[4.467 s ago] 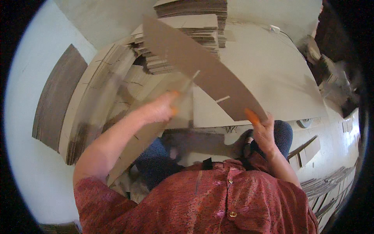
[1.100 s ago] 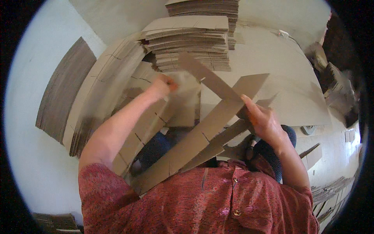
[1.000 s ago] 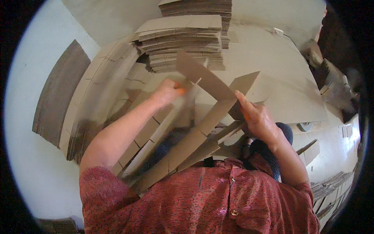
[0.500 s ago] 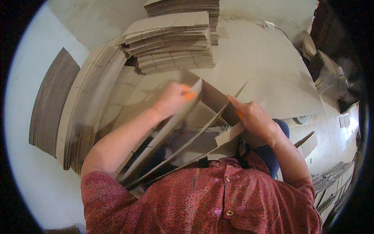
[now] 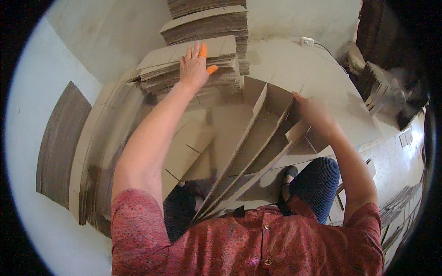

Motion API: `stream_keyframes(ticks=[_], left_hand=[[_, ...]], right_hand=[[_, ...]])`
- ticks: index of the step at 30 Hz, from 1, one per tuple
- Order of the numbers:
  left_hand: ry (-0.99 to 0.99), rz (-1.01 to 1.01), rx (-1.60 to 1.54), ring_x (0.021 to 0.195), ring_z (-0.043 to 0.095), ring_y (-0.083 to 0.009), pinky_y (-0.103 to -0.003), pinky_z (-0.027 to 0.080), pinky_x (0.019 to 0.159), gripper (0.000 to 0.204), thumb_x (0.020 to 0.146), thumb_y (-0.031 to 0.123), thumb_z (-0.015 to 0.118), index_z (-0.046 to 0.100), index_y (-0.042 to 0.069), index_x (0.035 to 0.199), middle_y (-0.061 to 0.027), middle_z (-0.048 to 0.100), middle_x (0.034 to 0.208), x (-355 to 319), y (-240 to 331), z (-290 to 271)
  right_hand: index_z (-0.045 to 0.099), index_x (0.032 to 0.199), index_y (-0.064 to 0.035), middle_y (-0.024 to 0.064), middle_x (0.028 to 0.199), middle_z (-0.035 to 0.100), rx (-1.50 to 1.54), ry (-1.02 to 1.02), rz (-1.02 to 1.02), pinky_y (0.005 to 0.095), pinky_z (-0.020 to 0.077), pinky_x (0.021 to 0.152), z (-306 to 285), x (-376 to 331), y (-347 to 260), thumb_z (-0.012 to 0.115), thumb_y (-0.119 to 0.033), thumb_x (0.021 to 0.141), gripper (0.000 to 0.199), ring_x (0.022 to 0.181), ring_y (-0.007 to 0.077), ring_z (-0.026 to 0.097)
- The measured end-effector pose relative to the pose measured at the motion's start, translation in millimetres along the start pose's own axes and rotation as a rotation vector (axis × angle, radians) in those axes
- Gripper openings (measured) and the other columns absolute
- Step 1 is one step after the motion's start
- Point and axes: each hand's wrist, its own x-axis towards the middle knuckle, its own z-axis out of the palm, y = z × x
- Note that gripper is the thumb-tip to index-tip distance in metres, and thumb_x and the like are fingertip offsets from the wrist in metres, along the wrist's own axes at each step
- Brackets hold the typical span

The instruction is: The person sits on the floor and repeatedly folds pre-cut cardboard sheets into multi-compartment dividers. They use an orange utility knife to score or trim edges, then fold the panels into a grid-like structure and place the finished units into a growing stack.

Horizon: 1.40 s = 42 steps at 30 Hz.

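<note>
Stack of cardboard (image 5: 223, 47) lies crosswise beneath the left hand (image 5: 194, 69), fingers spread, the nearer one; the blurred right hand (image 5: 313, 115) pinches slotted strips (image 5: 244, 147) running back leftward from it.

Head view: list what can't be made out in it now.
Right hand: it holds the cardboard strips, but blur in the head view hides exactly how its fingers sit.
Left hand: in the head view its back hides the palm, so contact with the stack is uncertain.
Topmost rear pile: cut off by the head view's upper edge.
</note>
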Motion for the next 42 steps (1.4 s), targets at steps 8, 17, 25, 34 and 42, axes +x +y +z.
stream_keyframes(ticks=[8, 17, 25, 34, 42], left_hand=[[-0.053, -0.072, -0.174, 0.082, 0.06, -0.0345, -0.041, 0.047, 0.074, 0.02, 0.085, 0.018, 0.057, 0.067, 0.01, 0.1, -0.0185, 0.065, 0.092, 47, -35, 13], [0.044, -0.185, -0.625, 0.067, 0.053, -0.0116, -0.024, 0.043, 0.063, 0.021, 0.087, 0.018, 0.059, 0.068, 0.009, 0.104, -0.0001, 0.068, 0.085, 25, -64, -33], [-0.071, 0.614, -1.112, 0.112, 0.053, -0.0255, -0.033, 0.043, 0.094, 0.039, 0.081, 0.014, 0.063, 0.056, 0.001, 0.118, -0.0117, 0.055, 0.123, -95, 123, -43], [-0.505, -0.073, -0.994, 0.104, 0.057, -0.0218, -0.033, 0.044, 0.09, 0.04, 0.079, 0.013, 0.067, 0.057, 0.0, 0.115, -0.0148, 0.06, 0.115, -142, 121, -37], [-0.551, -0.097, -0.743, 0.09, 0.061, -0.0207, -0.03, 0.046, 0.08, 0.027, 0.082, 0.009, 0.056, 0.063, 0.0, 0.107, -0.0137, 0.066, 0.098, -155, 91, -65]], right_hand=[[0.043, 0.132, -0.0255, 0.0202, 0.09, 0.062, -0.034, 0.072, 0.073, 0.0461, 0.0513, 0.069, 16, 34, 63, 0.048, -0.007, 0.085, 0.051, 0.081, 0.0369, 0.062], [0.041, 0.131, -0.0025, 0.0209, 0.104, 0.061, 0.007, 0.626, -0.013, 0.0385, 0.049, 0.078, -25, -2, 24, 0.058, -0.03, 0.087, 0.055, 0.095, 0.0314, 0.061], [0.053, 0.114, 0.0016, 0.0102, 0.104, 0.061, 2.113, 0.119, 0.215, 0.0346, 0.0508, 0.077, -56, -51, -55, 0.065, -0.024, 0.083, 0.042, 0.089, 0.0215, 0.06], [0.056, 0.113, -0.003, 0.0077, 0.106, 0.06, 1.4, 0.769, 0.253, 0.0328, 0.0466, 0.085, -51, -124, 39, 0.062, -0.009, 0.084, 0.03, 0.096, 0.0207, 0.057], [0.062, 0.106, -0.0026, 0.004, 0.099, 0.064, 1.482, 0.771, 0.201, 0.0292, 0.0459, 0.079, -33, -156, 38, 0.061, -0.007, 0.084, 0.023, 0.089, 0.0153, 0.058]])
